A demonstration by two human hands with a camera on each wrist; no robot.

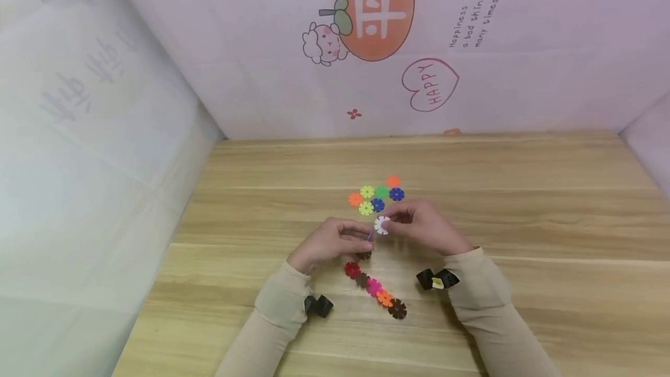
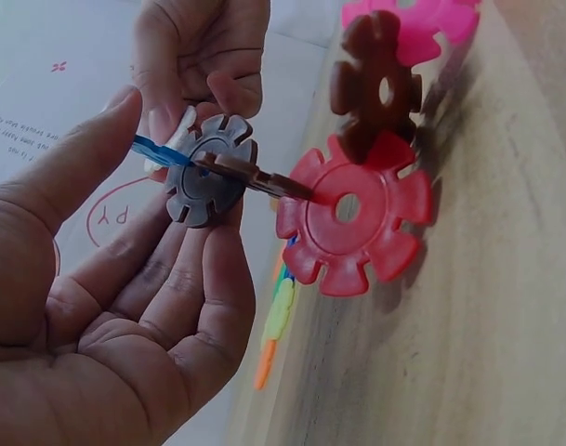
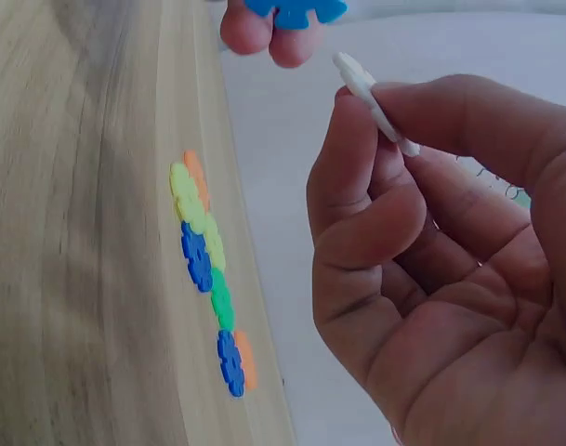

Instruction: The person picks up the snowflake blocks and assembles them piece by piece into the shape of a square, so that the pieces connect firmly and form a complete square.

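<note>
A chain of notched plastic discs, with a red disc (image 2: 357, 214), brown disc (image 2: 380, 88) and pink disc (image 1: 374, 287), runs from the left hand (image 1: 335, 240) toward the near side of the table. The left fingers hold its far end, where a grey disc (image 2: 210, 177) and a blue disc (image 3: 296, 9) are joined beside another brown one. Between thumb and forefinger the right hand (image 1: 426, 228) pinches a white disc (image 1: 382, 225), just right of the blue disc. Whether white and blue touch, I cannot tell.
Beyond the hands, loose discs lie on the wooden table (image 1: 549, 202): orange (image 1: 393, 181), green (image 1: 381, 192), yellow (image 1: 367, 191) and dark blue (image 1: 396, 194). A printed cloth wall (image 1: 272, 74) rises at the table's back edge, with another cloth (image 1: 120, 150) on the left.
</note>
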